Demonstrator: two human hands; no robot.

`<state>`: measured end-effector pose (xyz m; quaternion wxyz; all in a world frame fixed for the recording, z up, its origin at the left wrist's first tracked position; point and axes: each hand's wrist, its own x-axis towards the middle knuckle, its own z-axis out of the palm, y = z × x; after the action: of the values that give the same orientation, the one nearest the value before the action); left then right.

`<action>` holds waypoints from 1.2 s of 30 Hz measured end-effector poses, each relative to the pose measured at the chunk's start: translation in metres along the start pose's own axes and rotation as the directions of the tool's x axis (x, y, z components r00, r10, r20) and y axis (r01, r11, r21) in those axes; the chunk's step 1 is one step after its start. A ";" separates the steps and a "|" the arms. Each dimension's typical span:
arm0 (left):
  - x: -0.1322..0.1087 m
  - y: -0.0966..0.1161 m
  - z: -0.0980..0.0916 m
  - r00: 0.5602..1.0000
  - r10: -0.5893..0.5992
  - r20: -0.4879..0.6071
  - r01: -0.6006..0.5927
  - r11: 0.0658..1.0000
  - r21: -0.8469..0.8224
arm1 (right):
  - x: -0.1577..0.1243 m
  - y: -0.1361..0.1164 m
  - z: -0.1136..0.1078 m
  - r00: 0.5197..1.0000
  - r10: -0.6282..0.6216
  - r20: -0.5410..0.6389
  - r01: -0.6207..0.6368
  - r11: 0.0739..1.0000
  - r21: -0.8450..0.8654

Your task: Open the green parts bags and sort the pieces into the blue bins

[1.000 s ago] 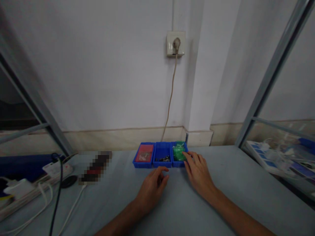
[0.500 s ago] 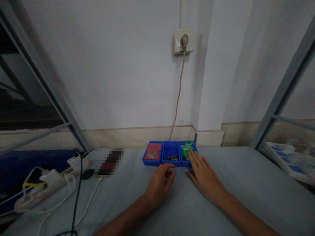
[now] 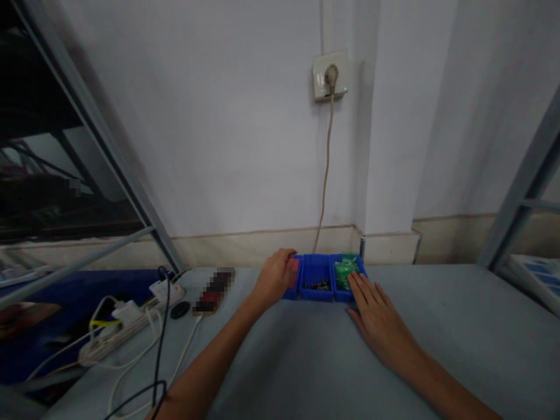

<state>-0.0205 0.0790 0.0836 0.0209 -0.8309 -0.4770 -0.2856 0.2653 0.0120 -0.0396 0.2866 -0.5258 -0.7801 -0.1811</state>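
Three blue bins stand side by side against the wall. My left hand (image 3: 275, 277) is over the left bin, hiding most of it; its fingers curl at the red packet (image 3: 294, 273), and what they hold, if anything, is hidden. Small dark and shiny pieces (image 3: 321, 285) lie in the front of the middle bin (image 3: 315, 296). Green packets (image 3: 345, 273) fill the right bin (image 3: 361, 266). My right hand (image 3: 376, 312) rests flat at that bin's front right corner, fingertips on its edge and near the green packets.
To the left are a pixelated phone-like object (image 3: 214, 291) with a white cable, a round black disc (image 3: 179, 310) and a power strip (image 3: 131, 324) with plugs and cords. A wall socket (image 3: 330, 76) has a cable hanging behind the bins. Metal posts rise on both sides.
My left hand has moved from in front of the middle bin up and over the left bin. My right hand stays at the right bin. The view has shifted slightly left.
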 end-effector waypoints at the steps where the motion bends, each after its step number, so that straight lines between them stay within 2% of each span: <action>1: 0.009 -0.008 0.003 1.000 -0.014 0.018 0.013 0.999 0.035 | 0.000 0.000 0.001 1.000 0.001 -0.006 -0.001 1.000 0.006; 6: 0.043 -0.029 0.023 0.985 -0.035 0.167 0.010 0.988 0.151 | 0.000 -0.002 -0.002 1.000 0.008 -0.022 -0.007 1.000 0.029; 9: 0.050 -0.031 0.035 0.965 -0.051 0.258 -0.005 0.977 0.212 | 0.000 -0.003 -0.004 1.000 0.016 -0.018 -0.015 0.999 0.036; 12: 0.049 -0.031 0.043 0.953 -0.066 0.296 -0.013 0.966 0.259 | 0.000 -0.003 -0.004 1.000 0.020 -0.017 -0.019 0.999 0.036; 21: 0.043 -0.035 0.039 0.944 -0.094 0.317 -0.002 0.957 0.290 | 0.001 -0.003 -0.006 1.000 0.029 0.007 -0.029 0.999 0.027; 36: 0.035 -0.029 0.049 0.961 -0.086 0.262 -0.004 0.946 0.325 | 0.001 -0.004 -0.009 0.999 0.033 0.003 -0.033 0.998 0.046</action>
<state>-0.0083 0.1375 0.0526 0.0844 -0.8374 -0.5330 -0.0870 0.2634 0.0061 -0.0323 0.3008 -0.5321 -0.7755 -0.1580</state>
